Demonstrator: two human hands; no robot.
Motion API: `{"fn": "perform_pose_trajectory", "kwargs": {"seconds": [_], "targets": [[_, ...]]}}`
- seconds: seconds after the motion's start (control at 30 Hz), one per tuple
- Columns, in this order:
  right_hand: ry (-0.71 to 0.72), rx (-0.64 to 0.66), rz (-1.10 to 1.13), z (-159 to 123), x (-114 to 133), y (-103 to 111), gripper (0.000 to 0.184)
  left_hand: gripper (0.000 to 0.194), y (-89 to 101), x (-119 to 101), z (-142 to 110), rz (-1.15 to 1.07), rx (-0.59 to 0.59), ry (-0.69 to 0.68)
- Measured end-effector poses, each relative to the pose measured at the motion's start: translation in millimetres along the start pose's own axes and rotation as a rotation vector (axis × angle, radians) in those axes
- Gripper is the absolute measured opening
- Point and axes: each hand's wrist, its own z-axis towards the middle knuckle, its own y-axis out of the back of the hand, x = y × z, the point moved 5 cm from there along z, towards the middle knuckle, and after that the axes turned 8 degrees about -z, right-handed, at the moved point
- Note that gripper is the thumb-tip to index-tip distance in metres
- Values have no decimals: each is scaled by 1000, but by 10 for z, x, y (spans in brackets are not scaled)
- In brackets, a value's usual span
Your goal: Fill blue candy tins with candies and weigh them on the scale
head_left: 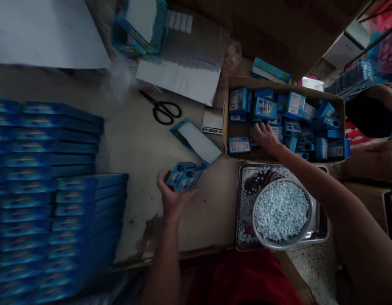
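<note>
Boxes (pixel 184 177) in left hand (pixel 174 197) slant lengthwise toward upper right.

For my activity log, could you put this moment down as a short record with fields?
left hand: holds two small blue boxes side by side
right hand: reaches among loose blue boxes in the cardboard box
near cardboard box: round bowl of pale blue and white pellets, on a shiny tray
between hands: white-faced, blue-edged carton
beyond left hand: black scissors
far left: stacked blue cartons
</note>
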Motion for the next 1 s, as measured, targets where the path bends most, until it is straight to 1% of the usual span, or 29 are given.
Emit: {"fn": "perform_pose_trajectory", "kwargs": {"seconds": [0.03,0.07,0.1,0.13,0.17,0.2,0.23,0.27,0.3,0.33,0.37,0.4,0.43,0.47,0.5,0.53,0.57,0.63,0.67,0.73,0.8,0.87,0.93,1.0], "targets": [[12,12,-5,2,-2,7,52,146,78,-225,-75,45,-73,-65],[26,26,-11,-7,-11,35,52,146,108,-496,-135,97,-130,-161],[42,39,-13,-28,-26,84,52,136,77,-802,-172,147,-180,-291],[50,47,-9,-60,-48,149,52,120,-36,-1109,-172,187,-199,-416],[50,51,4,-103,-77,223,51,97,-230,-1398,-127,199,-194,-532],[43,47,27,-158,-111,300,50,72,-552,-1625,-15,246,-60,-583],[22,33,61,-225,-152,374,49,52,-959,-1792,132,305,135,-605],[-17,9,107,-305,-200,440,47,39,-1407,-1871,302,414,346,-568],[-82,-32,166,-401,-257,495,47,37,-1840,-1856,487,579,519,-465],[-170,-91,240,-517,-322,540,46,42,-2220,-1771,666,762,654,-318],[-276,-169,329,-658,-387,575,46,49,-2534,-1710,824,829,705,-247],[-396,-260,431,-827,-447,598,46,55,-2791,-1642,952,864,740,-208],[-519,-359,541,-1023,-494,611,47,60,-2981,-1562,1049,896,771,-173],[-632,-457,658,-1238,-519,613,46,64,-3103,-1496,1119,905,795,-161],[-724,-541,775,-1460,-518,609,44,69,-3160,-1444,1170,912,820,-155],[-790,-607,885,-1676,-493,602,39,72,-3160,-1415,1209,918,842,-156],[-834,-657,979,-1879,-453,598,34,76,-3113,-1416,1242,928,857,-163],[-861,-716,1105,-2215,-352,600,26,83,-2942,-1527,1288,863,860,-208],[-858,-729,1136,-2340,-303,601,24,88,-2842,-1628,1282,758,860,-242],[-833,-727,1162,-2486,-223,594,25,97,-2646,-1862,1168,423,885,-290],[-776,-695,1162,-2506,-163,589,28,99,-2474,-2036,903,36,924,-258],[-714,-671,1124,-2474,-120,613,32,89,-2354,-2085,538,-272,919,-146],[-659,-665,1056,-2465,-80,664,35,81,-2285,-2036,157,-519,843,-18],[-582,-648,983,-2510,-18,719,37,78,-2248,-1920,-164,-703,729,96]]}}
